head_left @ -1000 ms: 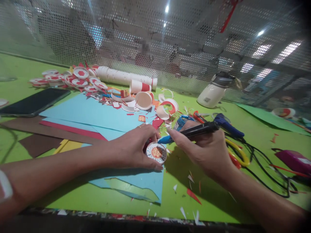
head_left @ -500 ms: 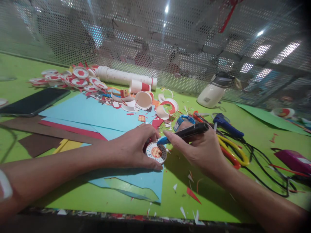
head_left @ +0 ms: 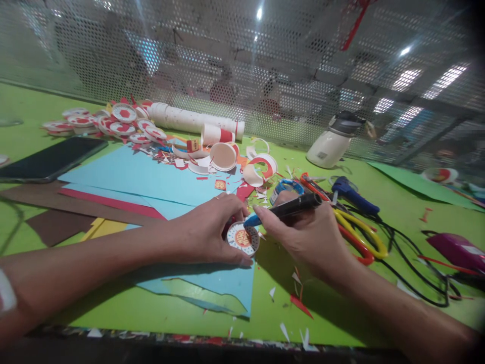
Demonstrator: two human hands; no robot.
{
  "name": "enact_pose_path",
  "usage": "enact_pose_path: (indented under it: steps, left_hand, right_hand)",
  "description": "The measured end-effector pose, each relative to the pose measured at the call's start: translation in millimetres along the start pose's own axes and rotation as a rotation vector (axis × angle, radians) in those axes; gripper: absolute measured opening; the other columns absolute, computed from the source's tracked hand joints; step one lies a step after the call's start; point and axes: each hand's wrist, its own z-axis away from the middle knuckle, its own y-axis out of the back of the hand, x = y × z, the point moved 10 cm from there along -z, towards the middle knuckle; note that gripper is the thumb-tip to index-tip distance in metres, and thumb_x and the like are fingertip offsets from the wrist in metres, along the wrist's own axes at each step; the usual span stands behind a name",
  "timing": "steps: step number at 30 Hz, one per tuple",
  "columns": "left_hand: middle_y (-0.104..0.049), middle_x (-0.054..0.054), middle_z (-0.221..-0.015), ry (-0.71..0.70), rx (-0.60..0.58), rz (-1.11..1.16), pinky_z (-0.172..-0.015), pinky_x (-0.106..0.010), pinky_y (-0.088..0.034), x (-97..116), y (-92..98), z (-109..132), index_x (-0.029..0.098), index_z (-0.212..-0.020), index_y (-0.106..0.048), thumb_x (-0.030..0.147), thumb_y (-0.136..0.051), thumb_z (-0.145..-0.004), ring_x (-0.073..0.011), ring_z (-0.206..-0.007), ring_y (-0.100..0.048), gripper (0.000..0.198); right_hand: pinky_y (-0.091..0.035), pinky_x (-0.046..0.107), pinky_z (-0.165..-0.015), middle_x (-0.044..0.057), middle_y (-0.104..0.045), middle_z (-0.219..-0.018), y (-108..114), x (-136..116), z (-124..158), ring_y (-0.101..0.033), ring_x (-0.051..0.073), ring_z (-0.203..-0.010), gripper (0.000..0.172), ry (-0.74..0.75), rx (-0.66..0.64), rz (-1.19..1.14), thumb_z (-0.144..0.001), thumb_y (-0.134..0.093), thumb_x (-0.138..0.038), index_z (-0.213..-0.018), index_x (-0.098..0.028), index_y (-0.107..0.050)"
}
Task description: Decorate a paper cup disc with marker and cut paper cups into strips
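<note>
My left hand [head_left: 206, 233] pinches a small round white disc with a red pattern [head_left: 242, 238] and presses it onto a light blue paper sheet [head_left: 227, 278]. In my right hand [head_left: 306, 235] lies a black pen with a blue tip [head_left: 282, 210], gripped between thumb and fingers. The pen's tip touches the disc's upper edge, right beside my left thumb.
Yellow and red scissors [head_left: 356, 230], a blue glue gun [head_left: 354, 194] and black cables [head_left: 413, 258] lie to the right. Cut paper cups [head_left: 223, 154], a cup stack [head_left: 189, 120], more discs [head_left: 113, 121], a phone [head_left: 53, 159], a white bottle [head_left: 333, 141] and coloured sheets [head_left: 140, 177] fill the green table [head_left: 265, 313].
My right hand has slid left with the pen, bringing its tip from beside the disc onto the disc's upper edge. The left hand has stayed on the disc.
</note>
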Motion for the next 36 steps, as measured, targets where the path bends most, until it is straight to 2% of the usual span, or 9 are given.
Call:
enact_pose_path:
  steps: [6,10,16,21,27,36]
  left_hand:
    - [-0.058,-0.004,-0.092,-0.023,-0.014,0.026,-0.065,-0.030,-0.039,0.5,-2.0,0.5,0.019,-0.090,-0.055,0.044,-0.076,-0.062,-0.0179,-0.077,-0.050,0.043]
    - [-0.058,-0.004,-0.096,-0.016,-0.006,0.049,-0.065,-0.030,-0.040,-1.9,-2.1,0.9,0.019,-0.091,-0.054,0.045,-0.077,-0.061,-0.0179,-0.078,-0.051,0.045]
    - [-0.056,-0.004,-0.094,-0.001,-0.002,0.021,-0.065,-0.030,-0.040,-2.7,-1.2,1.6,0.019,-0.094,-0.054,0.047,-0.077,-0.061,-0.0191,-0.081,-0.051,0.048]
    - [-0.055,-0.002,-0.091,0.012,0.002,0.018,-0.064,-0.029,-0.038,0.3,0.6,2.0,0.019,-0.091,-0.054,0.043,-0.076,-0.062,-0.0179,-0.079,-0.050,0.044]
    - [-0.055,-0.004,-0.091,0.018,-0.009,0.008,-0.064,-0.030,-0.039,0.6,0.1,1.2,0.019,-0.092,-0.055,0.045,-0.076,-0.061,-0.0183,-0.078,-0.048,0.045]
    - [-0.053,-0.003,-0.089,0.038,-0.021,0.024,-0.061,-0.030,-0.039,0.4,-0.4,0.8,0.019,-0.091,-0.054,0.045,-0.076,-0.060,-0.0178,-0.075,-0.047,0.046]
  right_hand:
    - [-0.024,0.019,-0.040,-0.008,-0.033,-0.050,-2.1,4.5,1.4,-0.029,0.006,-0.047,0.034,-0.075,-0.005,-0.038,-0.078,-0.064,-0.026,-0.056,-0.020,-0.038]
    - [-0.023,0.019,-0.040,-0.008,-0.032,-0.051,-0.8,10.6,0.1,-0.030,0.006,-0.048,0.039,-0.097,0.018,-0.036,-0.079,-0.065,-0.031,-0.054,-0.020,-0.038]
    - [-0.022,0.021,-0.041,-0.007,-0.029,-0.049,2.3,4.6,-0.8,-0.027,0.006,-0.047,0.045,-0.018,0.027,-0.004,-0.080,-0.066,-0.033,-0.050,-0.020,-0.035]
    - [-0.028,0.022,-0.045,-0.006,-0.034,-0.053,12.6,-1.5,3.6,-0.033,0.008,-0.051,0.043,0.014,0.082,-0.028,-0.081,-0.067,-0.035,-0.052,-0.020,-0.038]
    - [-0.023,0.023,-0.043,-0.007,-0.028,-0.052,5.9,-1.1,2.1,-0.028,0.007,-0.048,0.047,0.040,0.024,0.036,-0.083,-0.065,-0.034,-0.052,-0.021,-0.033]
    - [-0.023,0.022,-0.042,-0.007,-0.029,-0.051,4.9,-1.0,0.8,-0.029,0.007,-0.048,0.046,0.038,0.015,0.061,-0.082,-0.065,-0.035,-0.051,-0.021,-0.033]
